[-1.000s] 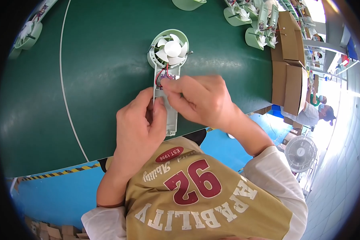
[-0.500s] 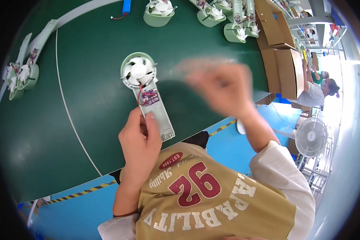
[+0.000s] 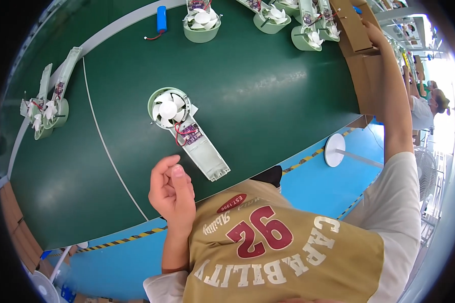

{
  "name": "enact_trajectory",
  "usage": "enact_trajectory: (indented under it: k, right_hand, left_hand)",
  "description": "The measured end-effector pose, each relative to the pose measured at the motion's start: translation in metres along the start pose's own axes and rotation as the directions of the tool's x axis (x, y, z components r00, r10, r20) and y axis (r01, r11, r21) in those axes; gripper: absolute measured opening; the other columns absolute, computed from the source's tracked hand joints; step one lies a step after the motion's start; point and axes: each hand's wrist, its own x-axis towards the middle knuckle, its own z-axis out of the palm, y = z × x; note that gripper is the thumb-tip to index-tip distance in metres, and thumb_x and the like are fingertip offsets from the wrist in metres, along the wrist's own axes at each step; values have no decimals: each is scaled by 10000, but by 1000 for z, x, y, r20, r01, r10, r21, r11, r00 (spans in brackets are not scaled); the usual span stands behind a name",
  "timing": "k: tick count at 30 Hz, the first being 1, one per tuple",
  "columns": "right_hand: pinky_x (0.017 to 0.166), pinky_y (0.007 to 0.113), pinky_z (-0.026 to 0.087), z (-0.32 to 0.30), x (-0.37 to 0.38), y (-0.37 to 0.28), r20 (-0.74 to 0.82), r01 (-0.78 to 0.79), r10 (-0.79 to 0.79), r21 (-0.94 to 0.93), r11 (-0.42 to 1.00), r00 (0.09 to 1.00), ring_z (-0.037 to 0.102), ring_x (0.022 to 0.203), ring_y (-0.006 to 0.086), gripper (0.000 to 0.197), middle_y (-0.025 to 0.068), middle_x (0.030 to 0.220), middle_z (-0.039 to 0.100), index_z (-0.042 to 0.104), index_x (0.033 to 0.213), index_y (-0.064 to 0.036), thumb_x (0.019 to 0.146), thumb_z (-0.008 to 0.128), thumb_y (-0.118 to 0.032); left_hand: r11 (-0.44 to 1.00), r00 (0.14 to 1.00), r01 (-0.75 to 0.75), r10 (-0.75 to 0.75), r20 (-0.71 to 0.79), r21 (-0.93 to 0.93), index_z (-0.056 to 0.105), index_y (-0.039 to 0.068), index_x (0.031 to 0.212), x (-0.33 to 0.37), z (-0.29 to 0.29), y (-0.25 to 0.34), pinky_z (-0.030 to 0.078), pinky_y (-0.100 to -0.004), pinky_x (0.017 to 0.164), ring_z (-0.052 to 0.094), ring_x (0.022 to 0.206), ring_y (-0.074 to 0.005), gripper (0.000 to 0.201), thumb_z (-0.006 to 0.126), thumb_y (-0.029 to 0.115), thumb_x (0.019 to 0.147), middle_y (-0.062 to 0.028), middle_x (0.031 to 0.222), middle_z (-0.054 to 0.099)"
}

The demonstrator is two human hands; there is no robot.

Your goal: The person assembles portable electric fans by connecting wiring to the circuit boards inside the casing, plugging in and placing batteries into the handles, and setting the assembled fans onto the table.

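Left hand (image 3: 172, 189) hovered over the green belt (image 3: 268, 96), fingers loosely curled, thumb up, holding nothing. Just beyond its fingertips lay the pale green handheld fan half-shell (image 3: 187, 132), white blades up, circuit board and red wires exposed in the handle. Right hand (image 3: 373, 34) stretched far up and right, at the cardboard box (image 3: 356, 30); grip hidden, could not tell. Near it stood more fan shells (image 3: 308, 38).
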Motion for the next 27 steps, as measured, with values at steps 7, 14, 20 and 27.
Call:
enact_trajectory:
  k: [7, 14, 20, 27]
  right_hand:
    - [885, 347, 508, -1, -1, -44, 71, -163, 177, -168, 972, 982, 661, 1033, 246, 490, 162, 1121, 691, 582, 1312, -12, 915, 603, -300]
    - [870, 323, 503, -13, -6, 41, 347, -345, 198, 434, 832, 917, 627, 1041, 165, 485, 65, 1175, 663, 557, 1371, -56, 955, 569, -306]
    - [790, 248, 449, -33, -44, -23, 300, -237, 154, 264, 935, 941, 570, 925, 93, 467, -11, 1140, 641, 564, 1378, -103, 964, 564, -320]
    - [694, 291, 476, -43, -73, -106, 279, -78, 49, 95, 992, 959, 600, 816, 120, 399, 7, 1006, 682, 642, 1247, -118, 892, 613, -298]
  left_hand:
    - [997, 998, -67, 67, -8, 28, 597, -22, 1065, 3, 0, 0, 328, -189, 415, 423, 480, -26, 138, 530, 92, 1023, 2, 658, 513]
    - [994, 994, -103, 104, -31, 32, 601, -17, 1042, 5, 4, -5, 315, -198, 407, 419, 464, -36, 161, 535, 128, 1026, 1, 627, 504]
    - [990, 990, -126, 130, -50, 70, 600, -19, 1048, 3, 3, -6, 291, -198, 400, 404, 452, -38, 169, 532, 135, 1027, 3, 609, 494]
    - [986, 991, -129, 132, -26, 102, 609, -18, 1050, 2, 8, -5, 288, -187, 421, 413, 477, -30, 146, 545, 110, 1017, 14, 622, 493]
